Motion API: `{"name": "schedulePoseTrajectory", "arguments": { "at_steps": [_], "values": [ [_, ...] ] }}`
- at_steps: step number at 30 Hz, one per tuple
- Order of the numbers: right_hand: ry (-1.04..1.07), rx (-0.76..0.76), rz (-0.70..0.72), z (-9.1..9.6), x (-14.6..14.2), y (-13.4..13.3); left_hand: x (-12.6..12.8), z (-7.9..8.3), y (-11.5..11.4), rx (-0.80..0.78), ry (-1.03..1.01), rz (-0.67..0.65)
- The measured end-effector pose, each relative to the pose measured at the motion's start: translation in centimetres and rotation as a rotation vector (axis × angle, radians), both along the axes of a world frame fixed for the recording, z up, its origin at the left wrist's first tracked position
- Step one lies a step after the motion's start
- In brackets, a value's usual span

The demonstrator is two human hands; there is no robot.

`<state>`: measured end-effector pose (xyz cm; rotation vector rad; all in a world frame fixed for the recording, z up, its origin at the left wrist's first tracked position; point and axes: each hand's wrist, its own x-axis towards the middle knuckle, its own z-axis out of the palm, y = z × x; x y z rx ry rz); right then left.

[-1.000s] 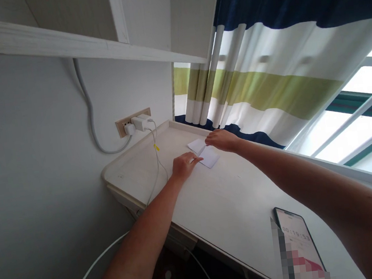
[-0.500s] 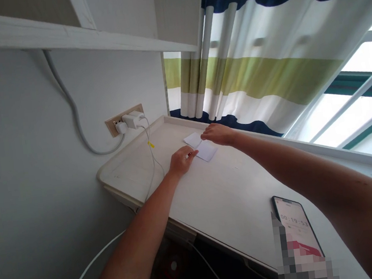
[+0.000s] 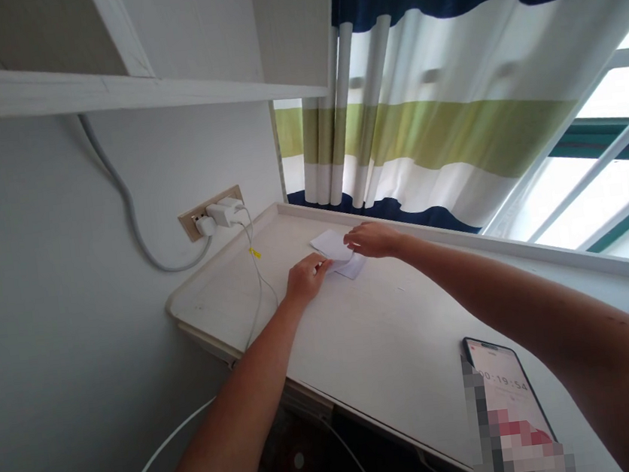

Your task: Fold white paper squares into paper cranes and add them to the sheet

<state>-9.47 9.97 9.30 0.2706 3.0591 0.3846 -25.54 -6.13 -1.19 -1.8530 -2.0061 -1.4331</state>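
A white sheet of paper (image 3: 330, 243) lies near the desk's back edge, with a crease across it and one part lifted off the surface. My left hand (image 3: 306, 276) pinches its near-left edge between thumb and fingers. On the far right side, my right hand (image 3: 370, 240) grips the paper's other edge, its fingertips curled over. Beneath the raised part, the lower portion of the paper (image 3: 354, 268) rests on the desk; whether it is a separate sheet I cannot tell.
A phone (image 3: 507, 388) showing a running timer lies on the white desk (image 3: 384, 349) at the right, partly pixelated. White charging cables (image 3: 257, 273) run from the wall socket (image 3: 211, 212) across the desk's left side. A shelf (image 3: 162, 90) overhangs; a striped curtain (image 3: 450, 129) hangs behind.
The paper's middle part has been raised and bent over toward the near side between my hands. My right hand has shifted slightly closer to me.
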Motion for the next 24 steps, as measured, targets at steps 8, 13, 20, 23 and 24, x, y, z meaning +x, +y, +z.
{"name": "schedulePoseTrajectory", "arguments": {
  "at_steps": [8,13,20,23,24],
  "values": [
    [0.000,-0.071,-0.100,0.3,0.5,0.1,0.4,0.2,-0.4,-0.071,-0.054,-0.051],
    [0.032,-0.127,-0.138,0.2,1.4,0.0,-0.1,0.0,-0.1,-0.010,-0.138,0.055],
    [0.285,-0.263,-0.323,1.2,5.5,-0.3,0.3,1.1,0.3,0.180,-0.349,0.133],
    [0.622,-0.712,-0.513,1.0,8.9,-1.3,4.4,2.3,1.9,0.187,-0.416,0.016],
    [0.691,-0.828,-0.564,0.8,10.3,-1.8,6.5,2.8,2.6,0.197,-0.516,-0.054]
  ]
}}
